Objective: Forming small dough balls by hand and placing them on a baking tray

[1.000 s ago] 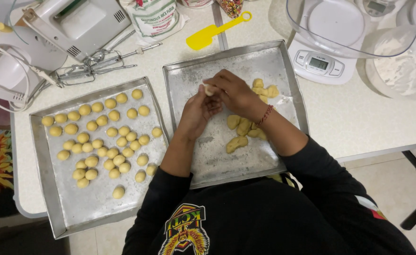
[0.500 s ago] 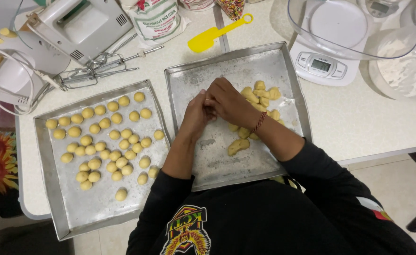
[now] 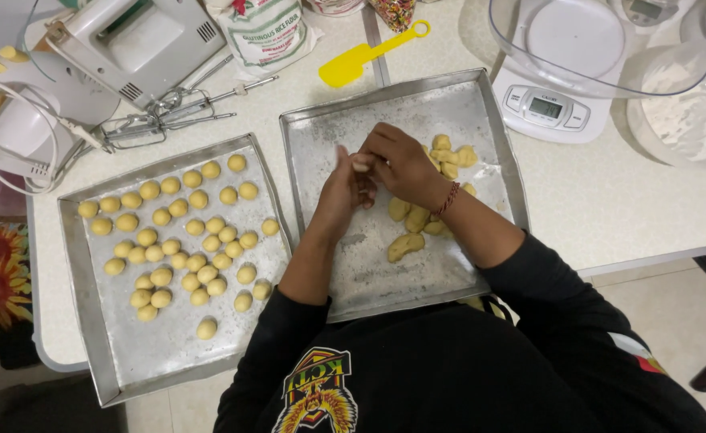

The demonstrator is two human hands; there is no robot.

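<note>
My left hand [image 3: 343,188] and right hand [image 3: 397,160] press together over the floured tray [image 3: 321,128], fingers closed on a dough bit [image 3: 361,166]. Left of this tray, many dough balls [image 3: 180,240] are done; few dough pieces [image 3: 417,220] remain.

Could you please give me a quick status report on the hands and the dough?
Left hand and right hand pressed together over floured tray, contents hidden. Dough pieces beside right wrist. Nothing obstructing.

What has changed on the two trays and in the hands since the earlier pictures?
Both hands stayed pressed together over the right tray, shifting only slightly, and seem to work a small bit of dough; nothing visibly taken or let go. The dough pieces beside them, the dough balls on the left tray and the yellow spatula kept their places.
</note>
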